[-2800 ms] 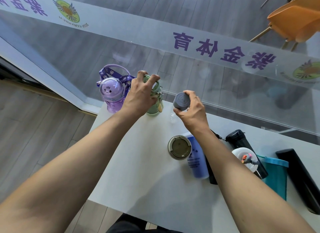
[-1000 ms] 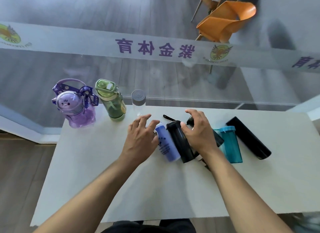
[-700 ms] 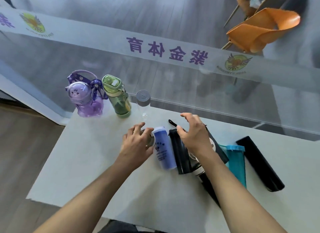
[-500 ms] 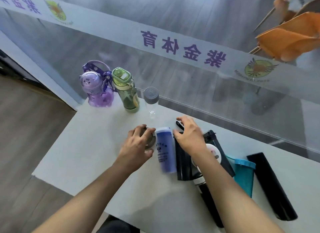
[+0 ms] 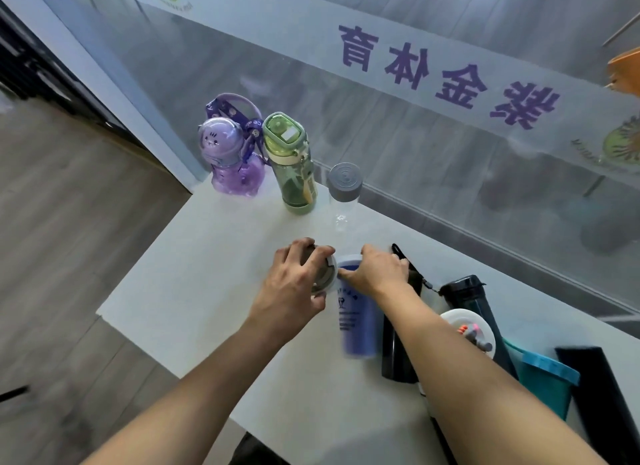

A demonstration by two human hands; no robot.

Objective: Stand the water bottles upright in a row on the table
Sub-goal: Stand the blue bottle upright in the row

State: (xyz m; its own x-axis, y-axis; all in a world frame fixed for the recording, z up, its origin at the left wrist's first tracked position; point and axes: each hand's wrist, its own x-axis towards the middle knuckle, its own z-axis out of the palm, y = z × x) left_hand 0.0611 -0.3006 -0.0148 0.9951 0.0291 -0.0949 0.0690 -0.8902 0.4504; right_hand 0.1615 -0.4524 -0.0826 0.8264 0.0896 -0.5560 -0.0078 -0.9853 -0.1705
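Observation:
Three bottles stand upright in a row at the table's far left: a purple bottle (image 5: 231, 156) with a strap, a green bottle (image 5: 292, 167) and a clear bottle with a grey cap (image 5: 343, 191). A blue bottle (image 5: 356, 321) lies on its side in the middle of the table. My left hand (image 5: 298, 281) is closed around its lid end. My right hand (image 5: 379, 270) grips its neck from the other side. A black bottle (image 5: 398, 347) lies right beside the blue one.
To the right lie a dark bottle with a black lid (image 5: 467, 295), a white-lidded bottle (image 5: 465, 329), a teal bottle (image 5: 543, 381) and a black flask (image 5: 602, 395). The white table (image 5: 214, 267) ends at a glass wall behind; wooden floor lies to the left.
Both hands left the upright bottles and came to the lying blue bottle. My left hand closed on its lid end and my right hand moved onto its neck. The camera tilted left.

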